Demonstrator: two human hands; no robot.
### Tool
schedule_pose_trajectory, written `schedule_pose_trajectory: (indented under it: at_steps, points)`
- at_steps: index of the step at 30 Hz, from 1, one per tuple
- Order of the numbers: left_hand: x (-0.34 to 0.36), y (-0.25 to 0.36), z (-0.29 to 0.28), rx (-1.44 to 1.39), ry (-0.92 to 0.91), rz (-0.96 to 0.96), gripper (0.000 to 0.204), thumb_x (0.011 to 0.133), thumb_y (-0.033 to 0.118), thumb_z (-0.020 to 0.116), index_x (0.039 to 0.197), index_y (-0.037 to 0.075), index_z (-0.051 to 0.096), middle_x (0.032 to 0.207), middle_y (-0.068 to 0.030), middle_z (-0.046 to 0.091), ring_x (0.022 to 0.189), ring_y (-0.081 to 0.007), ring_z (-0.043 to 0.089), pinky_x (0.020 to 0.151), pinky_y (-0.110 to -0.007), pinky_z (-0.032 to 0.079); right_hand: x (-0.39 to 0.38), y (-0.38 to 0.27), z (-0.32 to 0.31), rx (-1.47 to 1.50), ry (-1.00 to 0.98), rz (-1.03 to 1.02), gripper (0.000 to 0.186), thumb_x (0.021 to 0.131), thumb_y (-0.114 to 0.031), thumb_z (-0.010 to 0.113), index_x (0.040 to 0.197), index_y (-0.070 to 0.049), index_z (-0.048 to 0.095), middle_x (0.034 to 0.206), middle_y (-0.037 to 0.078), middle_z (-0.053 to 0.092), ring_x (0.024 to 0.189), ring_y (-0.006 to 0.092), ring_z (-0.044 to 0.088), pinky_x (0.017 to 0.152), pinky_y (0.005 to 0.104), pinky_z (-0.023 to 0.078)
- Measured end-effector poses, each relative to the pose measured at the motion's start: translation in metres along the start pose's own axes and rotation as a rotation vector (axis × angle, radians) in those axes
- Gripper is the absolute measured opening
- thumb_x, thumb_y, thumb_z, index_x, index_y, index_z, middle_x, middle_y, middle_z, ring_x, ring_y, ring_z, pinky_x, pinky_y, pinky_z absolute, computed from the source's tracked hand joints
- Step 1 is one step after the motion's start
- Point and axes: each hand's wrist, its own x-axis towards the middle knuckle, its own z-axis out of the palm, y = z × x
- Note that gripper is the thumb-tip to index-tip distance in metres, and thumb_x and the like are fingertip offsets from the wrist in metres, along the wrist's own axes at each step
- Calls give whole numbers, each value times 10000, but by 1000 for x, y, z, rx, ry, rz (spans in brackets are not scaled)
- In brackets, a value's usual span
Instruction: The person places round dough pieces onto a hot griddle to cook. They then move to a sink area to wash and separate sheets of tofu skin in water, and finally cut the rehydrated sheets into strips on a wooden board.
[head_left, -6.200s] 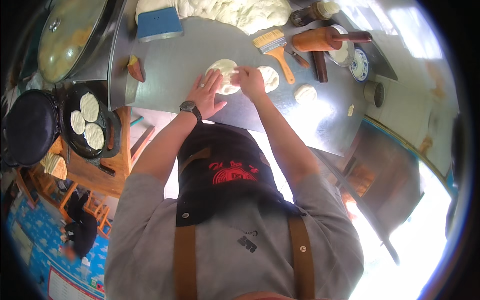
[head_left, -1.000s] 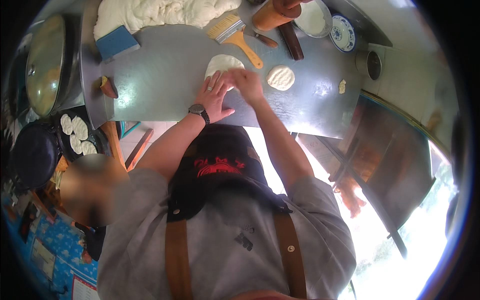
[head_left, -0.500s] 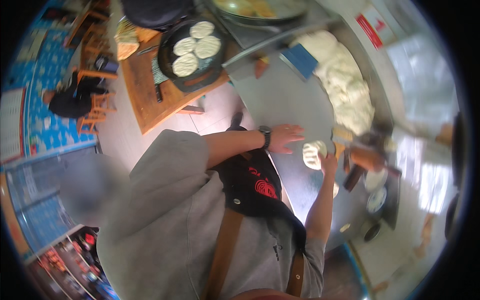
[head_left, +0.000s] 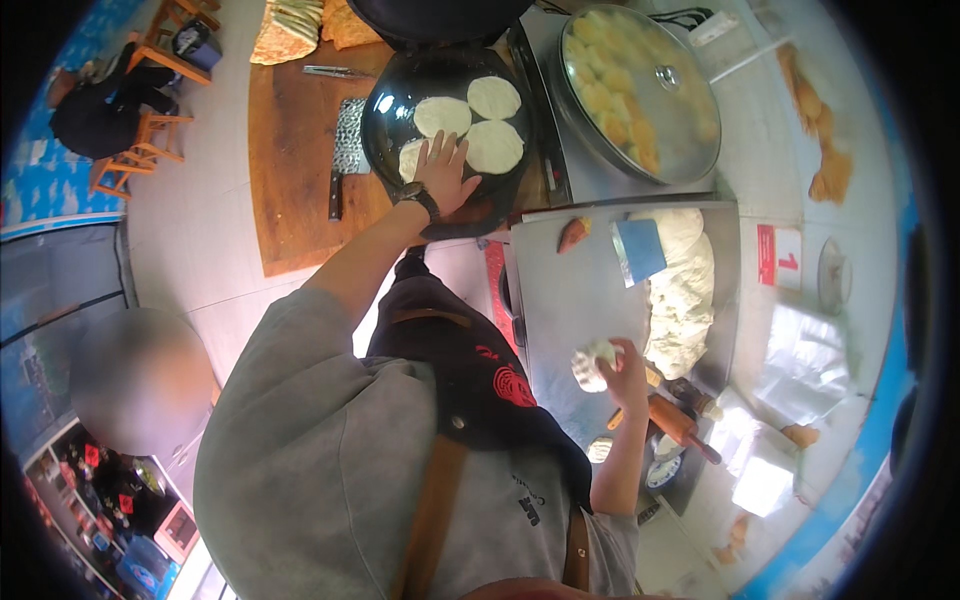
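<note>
Our left hand (head_left: 443,178), with a dark watch at its wrist, spreads flat and palm down over the near side of a round black griddle pan (head_left: 400,95); its fingers are extended and grip nothing. It partly covers a pale oval dough piece (head_left: 409,158), and we cannot tell whether it touches it. Three other flat white dough discs (head_left: 495,147) lie beside it in the pan. Our right hand (head_left: 628,370) has its fingers closed on the edge of a pale, soft round of dough (head_left: 592,367), which it holds over the grey metal worktop (head_left: 560,300). Farther along that worktop, a blue rectangular scraper (head_left: 640,250) touches a long white mass of dough (head_left: 682,295). A broad steel cleaver with a black handle (head_left: 349,140) lies left of the pan on the brown wooden table (head_left: 290,190).
</note>
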Motion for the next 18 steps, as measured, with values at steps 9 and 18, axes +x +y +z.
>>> schedule_pose_trajectory:
  at_steps: [9,18]
  points:
    - [24,-31,-9,-112,-241,-24,857,857,517,606,1462,-30,342,1591,-172,179,1493,-362,86,1169,-588,109,240,-277,65,318,-12,-403,336,883,-79,671,1200,10,602,973,72,692,806,108,628,713,252,506]
    - [36,-49,-50,-351,-225,97,774,831,415,656,1396,-62,425,1558,-187,269,1465,-385,192,1178,-565,140,404,-414,177,704,-200,-179,380,900,-83,668,1249,9,547,1012,92,696,873,136,666,711,274,555]
